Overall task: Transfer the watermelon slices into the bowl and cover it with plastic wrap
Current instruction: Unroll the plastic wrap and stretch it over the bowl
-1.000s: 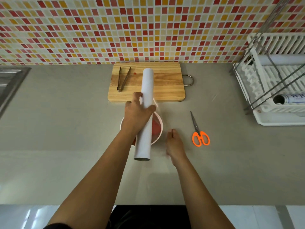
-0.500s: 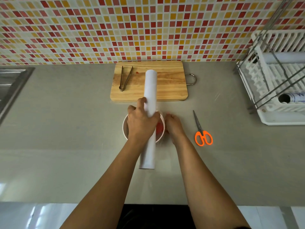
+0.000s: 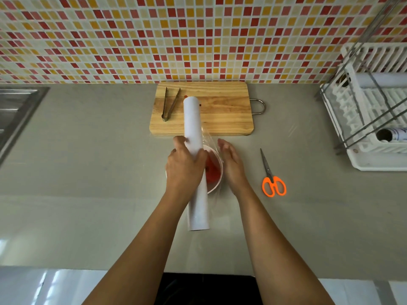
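Observation:
A white bowl (image 3: pixel 217 184) with red watermelon slices (image 3: pixel 212 170) stands on the grey counter, in front of the wooden cutting board (image 3: pixel 222 115). My left hand (image 3: pixel 184 168) grips a long white roll of plastic wrap (image 3: pixel 195 133) held lengthwise over the bowl's left half. Clear film (image 3: pixel 209 140) stretches from the roll over the bowl's right side. My right hand (image 3: pixel 231 164) lies flat with fingers apart against the bowl's right edge, pressing the film there. Most of the bowl is hidden by my left hand and the roll.
Metal tongs (image 3: pixel 169 104) lie on the left part of the board. Orange-handled scissors (image 3: pixel 272 177) lie on the counter right of the bowl. A white dish rack (image 3: pixel 372 119) holding other rolls stands at far right. A steel sink (image 3: pixel 13 113) is at far left.
My right hand moved from the counter in front of the bowl up to the bowl's right rim and spread flat. The roll shifted slightly left over the bowl, drawing out film.

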